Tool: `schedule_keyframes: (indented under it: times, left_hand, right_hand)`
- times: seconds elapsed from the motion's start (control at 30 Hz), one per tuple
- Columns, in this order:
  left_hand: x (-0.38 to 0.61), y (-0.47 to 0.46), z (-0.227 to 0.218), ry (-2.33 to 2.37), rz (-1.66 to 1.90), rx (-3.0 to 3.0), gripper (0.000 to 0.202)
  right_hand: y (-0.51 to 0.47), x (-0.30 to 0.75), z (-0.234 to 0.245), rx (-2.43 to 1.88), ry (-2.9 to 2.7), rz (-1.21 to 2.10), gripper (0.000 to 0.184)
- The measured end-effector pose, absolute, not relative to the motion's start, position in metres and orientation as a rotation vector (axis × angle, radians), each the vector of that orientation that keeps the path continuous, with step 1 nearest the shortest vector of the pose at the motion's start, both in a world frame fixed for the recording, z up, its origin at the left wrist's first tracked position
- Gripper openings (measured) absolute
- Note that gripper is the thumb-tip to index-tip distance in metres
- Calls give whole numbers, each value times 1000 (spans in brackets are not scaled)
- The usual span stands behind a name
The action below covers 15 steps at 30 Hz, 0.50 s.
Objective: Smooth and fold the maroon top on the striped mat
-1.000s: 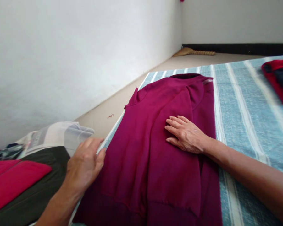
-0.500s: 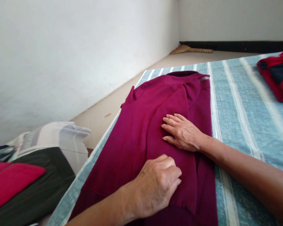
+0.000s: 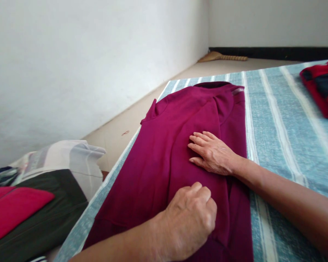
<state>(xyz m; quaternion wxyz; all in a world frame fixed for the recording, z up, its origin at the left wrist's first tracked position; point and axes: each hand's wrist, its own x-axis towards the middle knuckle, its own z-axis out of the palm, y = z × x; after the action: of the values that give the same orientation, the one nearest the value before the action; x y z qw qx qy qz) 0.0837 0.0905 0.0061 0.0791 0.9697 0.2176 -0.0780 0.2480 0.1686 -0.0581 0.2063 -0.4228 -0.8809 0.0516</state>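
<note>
A maroon sweatshirt [image 3: 150, 163] lies flat on a blue-and-white striped bedsheet [image 3: 284, 127], with its collar at the far end and a pale tag [image 3: 237, 91] near the collar. My right hand [image 3: 211, 153] rests palm down on the middle of the sweatshirt, fingers spread and holding nothing. Nearer me, my left hand [image 3: 190, 220] is curled with its knuckles up, its fingertips pressed into the maroon fabric. The fingertips are hidden, but the hand seems to pinch a fold.
A red and navy garment [image 3: 324, 87] lies on the sheet at upper right. Left of the bed are a folded red-and-black garment [image 3: 22, 207] and a pale bundle [image 3: 73, 160]. A beige floor [image 3: 131, 142] runs along a white wall [image 3: 71, 72]. A broom [image 3: 221, 56] lies far off.
My left hand has moved from the sweatshirt's left edge onto its lower middle and curled into the fabric. My right hand stays nearly still. The view has shifted slightly.
</note>
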Motion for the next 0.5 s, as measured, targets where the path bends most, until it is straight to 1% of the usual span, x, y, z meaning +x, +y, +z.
schedule_keyframes:
  times: [0.1, 0.3, 0.5]
  left_hand:
    - [80, 93, 3, 768, -180, 2818, 14]
    - [63, 99, -3, 1003, 111, 2622, 17]
    - [59, 103, 0, 1062, 123, 2517, 18]
  right_hand:
    - [169, 248, -58, -1182, -2459, 153, 40]
    - [170, 249, -58, -1192, -2473, 149, 40]
    - [169, 248, -58, -1191, -2467, 151, 40]
